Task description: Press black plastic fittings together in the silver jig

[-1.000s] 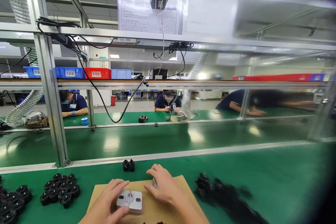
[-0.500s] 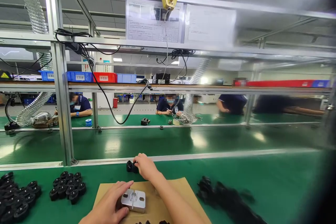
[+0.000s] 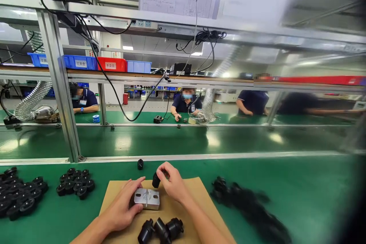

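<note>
My left hand (image 3: pixel 126 204) grips the left side of a silver metal block (image 3: pixel 147 198), thumb at the front and fingers at the back. The block has a slot on each side and a groove across its middle. It lies on a brown cardboard sheet (image 3: pixel 188 188). Just behind the block, my right hand (image 3: pixel 171 181) pinches a small black cylindrical part (image 3: pixel 156 180) above the sheet's far edge. Another small black part (image 3: pixel 140 164) stands alone on the green table beyond. Several larger black cylindrical pieces (image 3: pixel 161 230) lie on the cardboard nearest me.
Two clusters of black round parts, a large one (image 3: pixel 20 194) and a smaller one (image 3: pixel 74 182), sit at left. A blurred black heap (image 3: pixel 248 209) lies at right. A metal frame post (image 3: pixel 58 84) rises at left, and a black cable (image 3: pixel 114 112) hangs ahead. Co-workers sit across the bench.
My right hand has picked up one of the two small black parts and brought it back toward the block. My left hand stays at the block. The view has tilted downward.
</note>
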`<action>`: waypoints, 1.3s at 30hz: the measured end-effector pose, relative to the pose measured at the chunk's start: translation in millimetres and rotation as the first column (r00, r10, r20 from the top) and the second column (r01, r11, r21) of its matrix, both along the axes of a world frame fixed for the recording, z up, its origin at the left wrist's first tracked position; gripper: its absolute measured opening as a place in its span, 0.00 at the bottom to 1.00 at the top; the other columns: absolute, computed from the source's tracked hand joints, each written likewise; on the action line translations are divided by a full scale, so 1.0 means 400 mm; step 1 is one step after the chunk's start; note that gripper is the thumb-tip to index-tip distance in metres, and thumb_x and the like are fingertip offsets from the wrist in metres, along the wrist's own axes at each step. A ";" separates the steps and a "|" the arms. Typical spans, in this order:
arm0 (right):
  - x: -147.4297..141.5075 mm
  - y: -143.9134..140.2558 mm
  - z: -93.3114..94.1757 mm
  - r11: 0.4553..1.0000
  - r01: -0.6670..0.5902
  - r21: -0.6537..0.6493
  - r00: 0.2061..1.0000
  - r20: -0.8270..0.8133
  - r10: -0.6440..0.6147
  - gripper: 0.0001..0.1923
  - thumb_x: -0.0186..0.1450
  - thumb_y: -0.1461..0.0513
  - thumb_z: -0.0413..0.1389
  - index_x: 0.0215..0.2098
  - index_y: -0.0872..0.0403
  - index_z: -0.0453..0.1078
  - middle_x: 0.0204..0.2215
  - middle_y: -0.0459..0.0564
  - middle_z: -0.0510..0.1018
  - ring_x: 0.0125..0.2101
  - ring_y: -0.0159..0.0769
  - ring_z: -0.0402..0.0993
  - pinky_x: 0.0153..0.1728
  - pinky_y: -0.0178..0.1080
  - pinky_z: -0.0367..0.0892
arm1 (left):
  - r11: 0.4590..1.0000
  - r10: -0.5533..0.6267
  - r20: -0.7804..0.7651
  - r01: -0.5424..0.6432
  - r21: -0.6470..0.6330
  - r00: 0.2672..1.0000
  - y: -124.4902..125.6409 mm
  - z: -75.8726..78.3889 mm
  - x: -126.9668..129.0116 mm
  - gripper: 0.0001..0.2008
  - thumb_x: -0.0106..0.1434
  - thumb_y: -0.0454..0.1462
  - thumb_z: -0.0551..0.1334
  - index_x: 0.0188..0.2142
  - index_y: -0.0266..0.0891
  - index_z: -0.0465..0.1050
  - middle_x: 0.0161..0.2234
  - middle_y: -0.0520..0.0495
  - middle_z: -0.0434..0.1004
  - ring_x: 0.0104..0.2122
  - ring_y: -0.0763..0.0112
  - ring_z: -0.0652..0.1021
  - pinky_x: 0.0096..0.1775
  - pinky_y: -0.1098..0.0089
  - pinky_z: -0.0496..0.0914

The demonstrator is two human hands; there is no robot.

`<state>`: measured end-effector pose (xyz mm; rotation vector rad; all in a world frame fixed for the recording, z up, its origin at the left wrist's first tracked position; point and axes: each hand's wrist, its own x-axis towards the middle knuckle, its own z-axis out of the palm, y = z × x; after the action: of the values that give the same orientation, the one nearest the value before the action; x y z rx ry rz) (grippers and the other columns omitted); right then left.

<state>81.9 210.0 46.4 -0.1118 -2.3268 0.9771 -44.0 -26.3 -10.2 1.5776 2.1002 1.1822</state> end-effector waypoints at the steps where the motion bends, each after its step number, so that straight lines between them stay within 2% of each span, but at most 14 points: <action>1: -0.001 -0.003 -0.001 1.000 -0.019 -0.005 1.000 -0.012 0.019 0.16 0.75 0.52 0.51 0.37 0.53 0.71 0.36 0.50 0.77 0.36 0.40 0.71 0.36 0.40 0.63 | 1.000 -0.007 0.023 0.006 0.018 1.000 0.001 0.004 0.006 0.40 0.67 0.36 0.61 0.74 0.57 0.48 0.65 0.44 0.66 0.67 0.53 0.65 0.74 0.39 0.46; 6: -0.002 -0.024 -0.001 0.994 -0.106 -0.022 0.994 -0.029 0.105 0.12 0.73 0.55 0.54 0.37 0.53 0.73 0.35 0.48 0.78 0.36 0.38 0.72 0.38 0.40 0.62 | 0.998 -0.031 0.130 0.022 0.066 0.991 0.007 0.007 0.021 0.38 0.68 0.39 0.61 0.74 0.55 0.49 0.62 0.42 0.66 0.63 0.53 0.67 0.69 0.44 0.57; 11: 0.004 -0.045 0.001 0.989 -0.145 -0.023 0.989 -0.043 0.144 0.10 0.72 0.56 0.56 0.36 0.53 0.73 0.33 0.47 0.78 0.34 0.37 0.72 0.37 0.39 0.62 | 0.996 -0.047 0.170 0.032 0.087 0.984 0.007 -0.003 0.020 0.36 0.71 0.41 0.60 0.74 0.56 0.48 0.61 0.43 0.66 0.62 0.54 0.69 0.68 0.46 0.60; 23: 0.009 -0.062 0.005 0.977 -0.214 -0.007 0.977 -0.005 0.214 0.08 0.70 0.58 0.59 0.33 0.52 0.73 0.31 0.44 0.79 0.33 0.35 0.72 0.38 0.39 0.63 | 0.997 -0.036 0.131 0.027 0.068 0.991 0.002 0.020 0.028 0.38 0.71 0.38 0.60 0.75 0.63 0.46 0.62 0.46 0.66 0.65 0.56 0.64 0.69 0.47 0.57; 30: 0.013 -0.045 -0.002 0.976 -0.217 -0.029 0.974 0.056 0.218 0.08 0.72 0.57 0.58 0.46 0.50 0.77 0.38 0.46 0.81 0.37 0.37 0.75 0.40 0.40 0.66 | 0.997 -0.017 0.172 0.003 0.080 0.985 0.009 0.011 0.019 0.35 0.73 0.44 0.58 0.75 0.58 0.48 0.62 0.43 0.66 0.65 0.53 0.65 0.70 0.44 0.56; 34: 0.026 -0.038 0.003 0.970 -0.243 0.010 0.967 0.078 0.241 0.15 0.65 0.61 0.65 0.50 0.49 0.77 0.44 0.47 0.81 0.44 0.40 0.75 0.47 0.42 0.67 | 0.998 -0.004 0.178 -0.008 0.062 0.984 0.009 0.012 0.018 0.34 0.74 0.47 0.58 0.75 0.56 0.48 0.64 0.42 0.66 0.66 0.52 0.64 0.71 0.43 0.55; 39: 0.033 -0.048 0.018 0.970 -0.235 0.055 0.966 0.125 0.227 0.18 0.60 0.64 0.70 0.48 0.48 0.79 0.41 0.46 0.81 0.44 0.42 0.74 0.46 0.42 0.66 | 0.998 0.002 0.190 -0.016 0.068 0.982 0.007 0.014 0.022 0.33 0.74 0.47 0.58 0.75 0.55 0.50 0.62 0.41 0.68 0.65 0.53 0.65 0.70 0.44 0.57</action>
<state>95.0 190.9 53.6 0.1372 -2.5217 1.0243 -35.3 -23.7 -4.6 1.4219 1.9666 1.3639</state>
